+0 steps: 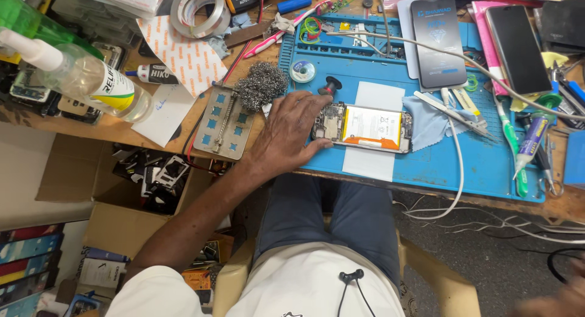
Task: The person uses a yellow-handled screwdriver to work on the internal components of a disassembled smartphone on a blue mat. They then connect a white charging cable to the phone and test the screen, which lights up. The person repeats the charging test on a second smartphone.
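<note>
Left hand [291, 131] spread flat, fingers apart, fingertips pressing the circuit-board end of an opened phone [363, 127]; nothing clamped. Right hand [557, 302] barely in view at the frame's lower right corner, blurred, well apart from the phone; open or closed, impossible to tell.

Phone lying back-up on a white paper sheet [373, 161] over the blue silicone mat [439, 164] on the counter. Exposed: grey-green board with metal shields, a flat pouch battery wrapped in white and yellow film with an orange strip along its near edge.

Risks, as a judgement: bare fingertips on the uncovered board, so skin oil or static on fine contacts. Steel wool ball [261, 85] just left of the phone, beside the pressing hand; stray conductive strands on board or battery likely to cause a short. Metal tweezers [448, 113] just right of the phone, on a pale blue cloth [426, 125]; a sharp tip against the soft battery pouch apt to puncture it. White cable [458, 170] looping off the counter edge right of the phone, easy to snag and drag.

Further left of the phone: a perforated grey metal holder plate [223, 123], flat and rigid, and a clear plastic bottle [91, 79] lying on its side.
</note>
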A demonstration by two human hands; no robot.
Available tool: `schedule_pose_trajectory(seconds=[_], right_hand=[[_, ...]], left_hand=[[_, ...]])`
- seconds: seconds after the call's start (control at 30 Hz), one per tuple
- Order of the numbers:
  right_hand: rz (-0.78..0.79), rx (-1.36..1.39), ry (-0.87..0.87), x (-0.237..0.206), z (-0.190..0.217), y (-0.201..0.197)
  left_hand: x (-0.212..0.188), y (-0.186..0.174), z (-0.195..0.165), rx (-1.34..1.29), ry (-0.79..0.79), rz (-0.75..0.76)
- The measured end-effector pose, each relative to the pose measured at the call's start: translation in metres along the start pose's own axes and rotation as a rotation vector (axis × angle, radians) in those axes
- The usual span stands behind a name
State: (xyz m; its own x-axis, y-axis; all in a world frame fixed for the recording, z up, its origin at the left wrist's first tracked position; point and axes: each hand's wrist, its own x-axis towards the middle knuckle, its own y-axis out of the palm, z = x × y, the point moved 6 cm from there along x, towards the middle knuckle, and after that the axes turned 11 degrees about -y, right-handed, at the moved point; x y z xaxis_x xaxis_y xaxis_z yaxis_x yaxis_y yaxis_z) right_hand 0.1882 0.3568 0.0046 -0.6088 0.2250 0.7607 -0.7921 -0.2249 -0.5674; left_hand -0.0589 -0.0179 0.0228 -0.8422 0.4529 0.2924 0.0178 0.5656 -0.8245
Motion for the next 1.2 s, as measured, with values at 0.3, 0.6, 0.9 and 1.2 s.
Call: schedule_pose_trajectory(seconds=[0.3, 0.6, 0.9, 1.2], right_hand=[[0.401, 0.313, -0.317, 0.09, 0.108, 0.103], [0.586, 0.444, -0.301, 0.156, 0.12, 0.172], [0.609, 0.376, -0.52, 0.135, 0.093, 0.166], [0.663, 0.267, -0.694, 0.132, 0.105, 0.168]], left_hand=[[-0.018, 0.004, -0.015, 0.005, 0.061, -0.058], [-0.026, 0.003, -0.016, -0.006, 0.06, -0.101], [0.001, 0.028, -0.07, 0.04, 0.231, -0.028], [0.013, 0.046, -0.074, 0.082, 0.255, 0.068]])
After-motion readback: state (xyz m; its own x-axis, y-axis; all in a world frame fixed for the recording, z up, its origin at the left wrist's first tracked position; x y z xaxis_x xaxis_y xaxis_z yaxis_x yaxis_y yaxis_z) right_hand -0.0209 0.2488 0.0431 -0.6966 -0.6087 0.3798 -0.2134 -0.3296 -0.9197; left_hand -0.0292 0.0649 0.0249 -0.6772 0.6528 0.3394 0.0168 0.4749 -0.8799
